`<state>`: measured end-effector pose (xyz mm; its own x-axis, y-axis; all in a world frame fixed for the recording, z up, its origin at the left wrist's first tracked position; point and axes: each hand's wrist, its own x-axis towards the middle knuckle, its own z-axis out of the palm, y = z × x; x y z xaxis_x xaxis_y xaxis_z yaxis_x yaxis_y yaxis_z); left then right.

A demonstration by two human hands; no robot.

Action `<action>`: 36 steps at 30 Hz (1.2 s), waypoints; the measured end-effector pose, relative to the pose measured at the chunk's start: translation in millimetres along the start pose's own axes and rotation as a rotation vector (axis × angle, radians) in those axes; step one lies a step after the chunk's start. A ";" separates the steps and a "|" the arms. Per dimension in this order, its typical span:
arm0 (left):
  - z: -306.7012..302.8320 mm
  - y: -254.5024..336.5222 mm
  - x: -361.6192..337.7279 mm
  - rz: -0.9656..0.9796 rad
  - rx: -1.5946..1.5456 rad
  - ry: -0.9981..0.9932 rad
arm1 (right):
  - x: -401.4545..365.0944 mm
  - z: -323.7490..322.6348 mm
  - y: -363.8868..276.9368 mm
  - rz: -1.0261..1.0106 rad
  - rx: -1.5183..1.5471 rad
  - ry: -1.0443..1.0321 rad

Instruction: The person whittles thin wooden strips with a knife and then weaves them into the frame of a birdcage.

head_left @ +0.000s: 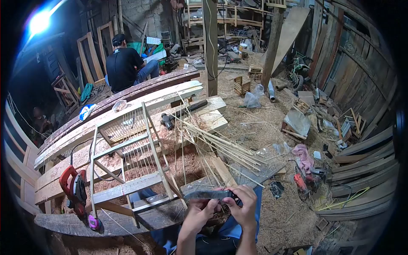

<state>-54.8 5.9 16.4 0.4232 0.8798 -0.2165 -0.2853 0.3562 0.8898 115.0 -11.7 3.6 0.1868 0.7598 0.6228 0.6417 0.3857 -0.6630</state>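
Observation:
Near the bottom centre, a dark, flat-bladed tool (207,194) is held level above my lap. My right hand (243,205) is closed round its right end. Below the blade, my left hand (203,213) has its fingers bent and its thumb up against the tool; whether it holds anything else is hidden. Just beyond my hands, a bundle of thin sticks (225,146) lies across the planks. To the left stands a wooden frame (127,187) with thin bars. A hammer (168,120) rests behind the frame.
A red power tool (74,190) and a pink tape measure (93,222) sit at the left on the bench. A person (123,63) in a black shirt sits beyond the long planks. Another red tool (300,182) lies on the shavings-covered floor at right.

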 end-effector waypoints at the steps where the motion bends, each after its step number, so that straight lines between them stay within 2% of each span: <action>1: 1.4 0.3 -0.5 0.000 -0.001 0.001 | -0.2 -0.2 0.4 -0.005 -0.004 -0.003; 3: 6.1 2.1 -1.7 0.107 0.013 0.016 | 0.0 -2.1 -1.2 -0.002 -0.007 -0.022; 11: -2.3 -5.0 -2.3 0.030 0.002 0.015 | -0.6 -4.8 3.9 -0.020 0.027 -0.018; 15: -1.2 6.0 -6.7 0.045 -0.060 -0.097 | -5.3 -16.2 15.3 0.056 0.028 0.052; 18: -2.5 5.8 -4.0 0.043 -0.004 -0.066 | -8.2 -21.0 26.6 0.148 -0.050 0.231; 21: 1.8 8.3 -4.4 0.040 0.031 -0.045 | -11.7 -31.0 33.2 0.220 -0.092 0.255; 23: 3.1 8.1 -3.3 0.020 0.026 -0.019 | -11.3 -32.5 28.4 0.229 -0.035 0.236; 25: 2.8 5.4 -1.1 0.002 0.026 0.002 | -7.0 -25.3 17.2 0.117 0.035 0.191; 27: -1.2 0.0 0.0 0.076 0.037 -0.054 | -3.4 -19.7 8.7 0.086 0.025 0.057; 29: -0.3 -1.9 -1.1 0.104 0.045 -0.052 | -0.2 -10.5 0.5 0.004 -0.031 0.008; 34: 5.4 3.0 -5.5 0.132 0.106 0.019 | -1.4 -5.7 -1.4 0.014 -0.019 0.002; 36: 11.1 5.5 -6.0 0.131 0.026 0.031 | -0.5 -8.6 -0.2 0.018 -0.040 0.001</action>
<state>-49.4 -0.9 27.0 0.3569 0.9277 -0.1096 -0.3143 0.2298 0.9211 121.2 -16.7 7.0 0.1991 0.7656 0.6117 0.6676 0.3510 -0.6566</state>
